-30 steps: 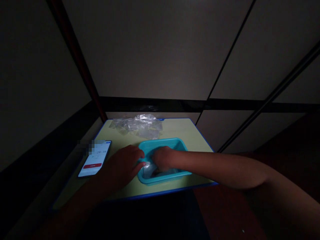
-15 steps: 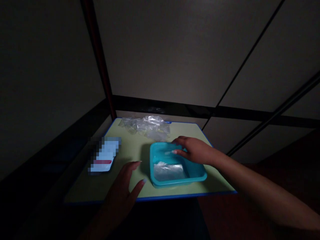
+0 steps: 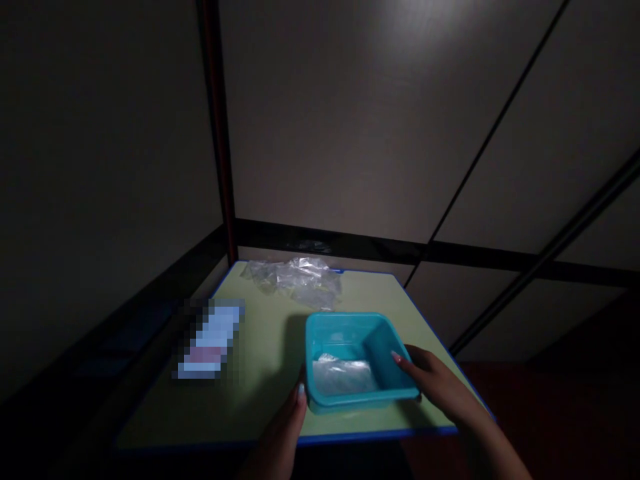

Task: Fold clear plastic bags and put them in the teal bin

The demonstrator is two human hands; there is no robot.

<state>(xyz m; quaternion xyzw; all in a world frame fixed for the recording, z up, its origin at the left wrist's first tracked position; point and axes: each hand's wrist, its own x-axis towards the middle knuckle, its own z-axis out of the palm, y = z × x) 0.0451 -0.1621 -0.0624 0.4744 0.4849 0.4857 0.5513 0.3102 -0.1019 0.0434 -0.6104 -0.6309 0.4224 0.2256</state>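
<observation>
A turquoise plastic container stands near the front of the table, with a folded clear plastic bag lying flat on its bottom. My right hand grips its right side, thumb over the rim and fingers along the outer wall. Against the left outer wall rests my left hand, thumb near the front corner; its other fingers are mostly hidden behind the container. Both hands hold the container between them.
A crumpled clear plastic sheet lies at the back of the pale green table, which has a blue edge. A pixelated phone-like object lies at the left. Dark panelled walls stand behind and left.
My right hand has gone from inside the container to its right side. My left hand has closed in on the left wall. The view has tilted, so everything sits lower.
</observation>
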